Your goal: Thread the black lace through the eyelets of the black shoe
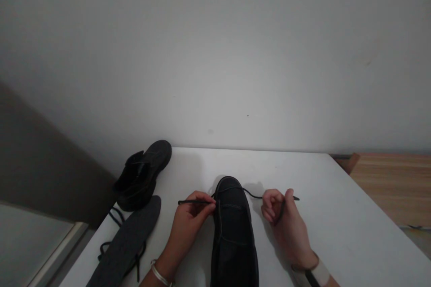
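A black shoe [233,233] lies on the white table with its toe toward the wall. One dark shoelace [252,194] crosses over its toe and runs out to both sides. To the left of the shoe, my left hand [192,219] pinches one end of the lace, close to the shoe's side. My right hand [284,224], apart from the shoe on the right, is closed on the other part of the lace. A dark tip sticks out past my right thumb. Inside the shoe, little can be made out in the dark.
A second black shoe [141,175] rests at the table's back left, near the wall [215,54]. In front of it lies a dark grey insole [131,237], with another black lace [105,245] partly under it. Beyond the white table's [336,215] right edge is a wooden surface [393,184].
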`<action>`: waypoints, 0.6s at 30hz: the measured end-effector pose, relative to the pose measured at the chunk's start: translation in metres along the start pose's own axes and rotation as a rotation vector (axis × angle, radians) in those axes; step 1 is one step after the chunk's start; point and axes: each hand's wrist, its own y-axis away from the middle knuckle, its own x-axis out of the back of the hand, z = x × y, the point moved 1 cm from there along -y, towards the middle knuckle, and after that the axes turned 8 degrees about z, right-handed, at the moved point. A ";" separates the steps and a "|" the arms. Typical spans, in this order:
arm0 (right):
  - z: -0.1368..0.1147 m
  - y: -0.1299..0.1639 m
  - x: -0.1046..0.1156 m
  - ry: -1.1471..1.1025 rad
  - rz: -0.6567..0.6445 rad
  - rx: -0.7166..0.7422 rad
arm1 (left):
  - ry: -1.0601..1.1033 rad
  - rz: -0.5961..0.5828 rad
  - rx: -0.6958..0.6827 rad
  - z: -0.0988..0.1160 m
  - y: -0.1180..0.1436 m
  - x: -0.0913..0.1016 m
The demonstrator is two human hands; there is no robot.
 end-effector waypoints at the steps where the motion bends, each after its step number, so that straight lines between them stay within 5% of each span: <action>1: 0.001 0.000 0.000 0.041 0.004 0.007 | -0.029 0.004 -0.003 -0.001 0.000 0.000; 7: 0.005 0.003 0.003 0.162 0.035 0.022 | -0.205 0.045 -0.045 -0.002 -0.001 0.003; 18: 0.001 0.006 -0.002 0.159 -0.052 0.029 | -0.174 -0.013 -0.030 -0.001 0.000 0.002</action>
